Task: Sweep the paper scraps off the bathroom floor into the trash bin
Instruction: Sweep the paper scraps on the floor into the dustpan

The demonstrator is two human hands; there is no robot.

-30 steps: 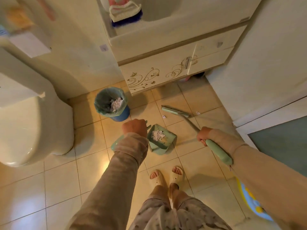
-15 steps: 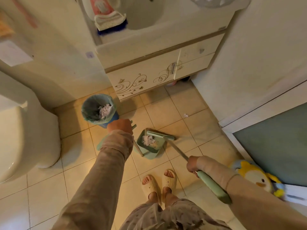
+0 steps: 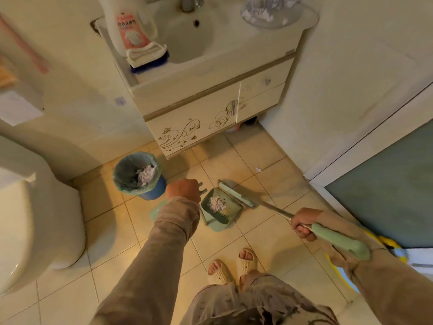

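My left hand [image 3: 184, 190] grips the handle of a green dustpan [image 3: 220, 208] that rests on the tiled floor and holds a pile of white paper scraps [image 3: 216, 204]. My right hand [image 3: 304, 225] grips the green-handled broom [image 3: 337, 241]; its head [image 3: 236, 195] lies against the dustpan's far edge. One small paper scrap [image 3: 258, 170] lies on the floor beyond the broom. The blue trash bin [image 3: 138, 175] with a green liner stands left of the dustpan, close to my left hand, with paper inside.
A sink cabinet [image 3: 199, 127] stands ahead, a toilet [image 3: 39, 219] at the left, a wall and a door frame [image 3: 375, 141] at the right. A yellow and blue toy [image 3: 389, 247] lies behind my right arm. My sandalled feet [image 3: 232, 263] are below the dustpan.
The broom head has swept in from the open floor to the dustpan's edge. The view has tilted up, showing more of the sink. Dustpan and left hand stay near the bin.
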